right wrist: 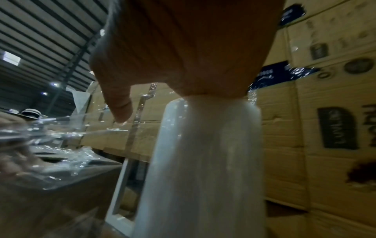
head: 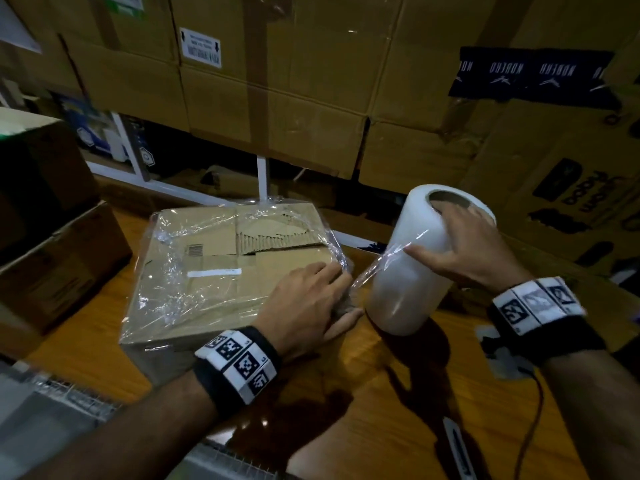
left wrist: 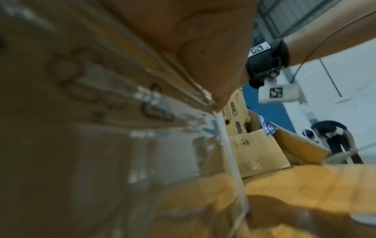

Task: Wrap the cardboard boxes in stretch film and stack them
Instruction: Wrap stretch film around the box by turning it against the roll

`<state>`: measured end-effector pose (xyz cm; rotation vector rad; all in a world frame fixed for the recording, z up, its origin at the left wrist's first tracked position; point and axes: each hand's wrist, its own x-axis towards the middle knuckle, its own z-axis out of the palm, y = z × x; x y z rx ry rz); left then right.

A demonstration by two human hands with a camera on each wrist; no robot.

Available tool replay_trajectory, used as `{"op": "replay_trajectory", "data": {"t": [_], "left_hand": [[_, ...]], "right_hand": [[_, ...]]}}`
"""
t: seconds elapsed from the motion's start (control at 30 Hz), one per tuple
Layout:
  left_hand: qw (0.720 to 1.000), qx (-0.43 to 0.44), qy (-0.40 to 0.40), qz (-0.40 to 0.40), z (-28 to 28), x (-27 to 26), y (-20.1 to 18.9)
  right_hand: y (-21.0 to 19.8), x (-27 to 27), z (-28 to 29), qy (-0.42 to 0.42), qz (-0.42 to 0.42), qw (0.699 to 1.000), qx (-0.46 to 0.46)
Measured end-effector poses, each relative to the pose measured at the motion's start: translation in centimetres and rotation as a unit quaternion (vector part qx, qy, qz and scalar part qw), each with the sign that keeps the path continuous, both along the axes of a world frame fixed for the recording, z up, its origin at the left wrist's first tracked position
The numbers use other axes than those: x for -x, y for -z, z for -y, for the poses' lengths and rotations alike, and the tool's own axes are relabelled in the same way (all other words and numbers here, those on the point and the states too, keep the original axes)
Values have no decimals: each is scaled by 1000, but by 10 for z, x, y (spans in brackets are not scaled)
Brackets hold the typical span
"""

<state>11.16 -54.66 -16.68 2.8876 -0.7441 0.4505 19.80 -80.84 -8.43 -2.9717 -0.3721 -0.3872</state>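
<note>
While beside roll [head: 420, 258], box [head: 207, 265] corner under film [head: 367, 271]

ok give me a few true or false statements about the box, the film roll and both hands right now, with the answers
1. The right hand holds the stretch film roll, fingers in its core. True.
2. The roll lies flat on top of the cardboard box. False: it stands tilted on the wooden table, beside the box.
3. The left hand rests on the box's near right corner. True.
4. The box carries no film yet. False: clear film already covers its top.
5. A strip of film runs from the roll to the box. True.
</note>
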Motion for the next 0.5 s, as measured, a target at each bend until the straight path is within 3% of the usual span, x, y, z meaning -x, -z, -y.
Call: {"op": "replay_trajectory", "data": {"t": [0.07,0.17,0.3,0.4,0.5], "left_hand": [[1000,7,17,2,-5,5,-3],[999,6,45,3,-15,7,-7],[997,7,83,-5,-46,4,-8],[994,28,104,-5,-60,1,-9],[996,68,53,-2,-56,3,-11]], "right_hand": [[5,4,3,-2,53,999,11],[14,7,-23,69,124,988,59],[11,20,-56,175,103,975,91],[10,25,-51,134,98,983,80],[2,22,-28,45,54,996,47]]}}
